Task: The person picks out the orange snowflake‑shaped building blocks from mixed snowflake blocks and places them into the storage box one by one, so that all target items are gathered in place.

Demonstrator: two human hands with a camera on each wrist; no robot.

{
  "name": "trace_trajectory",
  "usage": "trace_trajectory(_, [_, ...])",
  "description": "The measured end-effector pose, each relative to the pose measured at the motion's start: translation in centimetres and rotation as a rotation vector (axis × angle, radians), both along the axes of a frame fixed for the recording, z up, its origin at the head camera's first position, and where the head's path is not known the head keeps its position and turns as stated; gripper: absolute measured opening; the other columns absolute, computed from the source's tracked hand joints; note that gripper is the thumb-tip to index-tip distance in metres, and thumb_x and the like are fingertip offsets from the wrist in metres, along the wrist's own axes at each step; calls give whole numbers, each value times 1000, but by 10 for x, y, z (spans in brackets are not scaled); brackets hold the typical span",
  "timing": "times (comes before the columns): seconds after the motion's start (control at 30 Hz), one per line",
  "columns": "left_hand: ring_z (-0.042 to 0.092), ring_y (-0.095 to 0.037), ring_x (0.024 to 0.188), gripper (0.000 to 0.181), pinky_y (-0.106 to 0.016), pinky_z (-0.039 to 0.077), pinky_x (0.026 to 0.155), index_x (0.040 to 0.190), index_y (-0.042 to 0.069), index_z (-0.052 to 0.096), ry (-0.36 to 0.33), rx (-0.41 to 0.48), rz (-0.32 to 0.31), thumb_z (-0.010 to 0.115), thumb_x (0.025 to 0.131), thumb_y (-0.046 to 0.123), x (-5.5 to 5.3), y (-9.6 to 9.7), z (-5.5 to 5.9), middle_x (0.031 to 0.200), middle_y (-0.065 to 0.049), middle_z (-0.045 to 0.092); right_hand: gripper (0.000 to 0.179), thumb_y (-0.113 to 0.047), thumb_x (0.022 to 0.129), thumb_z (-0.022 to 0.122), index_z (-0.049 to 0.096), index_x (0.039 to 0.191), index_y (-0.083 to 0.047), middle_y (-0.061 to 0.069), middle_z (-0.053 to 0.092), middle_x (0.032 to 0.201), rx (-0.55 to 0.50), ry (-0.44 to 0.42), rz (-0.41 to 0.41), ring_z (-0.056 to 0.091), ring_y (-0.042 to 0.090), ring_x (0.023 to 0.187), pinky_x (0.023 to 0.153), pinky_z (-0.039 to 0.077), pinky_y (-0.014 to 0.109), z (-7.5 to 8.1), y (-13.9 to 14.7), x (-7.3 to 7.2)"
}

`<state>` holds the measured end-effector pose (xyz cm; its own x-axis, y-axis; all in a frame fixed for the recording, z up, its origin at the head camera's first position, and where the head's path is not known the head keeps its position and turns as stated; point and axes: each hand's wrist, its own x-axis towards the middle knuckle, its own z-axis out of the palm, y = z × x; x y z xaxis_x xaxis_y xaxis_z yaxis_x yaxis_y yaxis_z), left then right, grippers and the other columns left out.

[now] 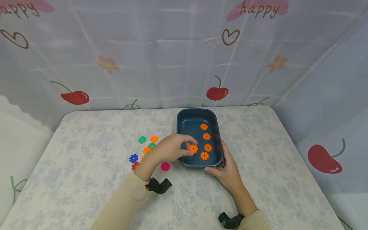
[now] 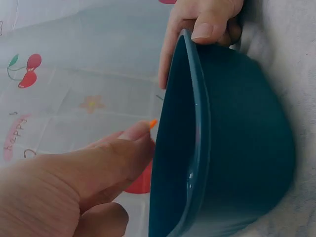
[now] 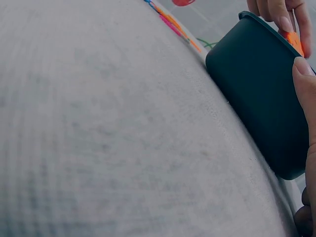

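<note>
Over the left side of a dark teal rectangular tub, my left hand pinches an orange notched disc between thumb and fingers. The same disc shows edge-on at the fingertips in the left wrist view. Several more orange discs appear in a rough column along the tub's right side. My right hand holds the tub at its near right corner, thumb on the near rim and fingers along the outer right wall. In the right wrist view the right thumb lies against the tub's rim.
Left of the tub, loose notched discs lie on the patterned tabletop: green, orange, blue, red and pink. Some are partly hidden by the left forearm. A printed curtain hangs behind the table's far edge.
</note>
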<state>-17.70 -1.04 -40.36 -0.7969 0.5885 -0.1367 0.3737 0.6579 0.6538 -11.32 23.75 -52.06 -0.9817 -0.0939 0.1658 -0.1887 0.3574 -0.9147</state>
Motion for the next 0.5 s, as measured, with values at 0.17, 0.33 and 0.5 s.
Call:
trace_trajectory(0.17, [59,-12,75,33,-27,51,68,120,24,69,-15,-66,-62,77,88,23,-9,6,1,85,9,64,116,-17,76,87,8,160,-11,16,27,161,1,4,2,55,30,128,92,46,8,1,-1,0])
trace_trajectory(0.33, [58,-11,70,31,-26,50,65,116,24,70,18,-148,-94,79,85,23,-16,14,-5,78,9,62,117,-17,75,88,8,161,-19,15,27,161,13,1,-4,56,27,127,91,46,7,0,0,1])
trace_trajectory(0.5, [55,-9,65,28,-25,46,62,110,24,71,86,-231,-113,81,84,23,-20,24,-15,72,9,58,117,-17,76,88,8,161,-25,16,28,161,10,-1,-8,57,27,125,90,47,7,0,0,2])
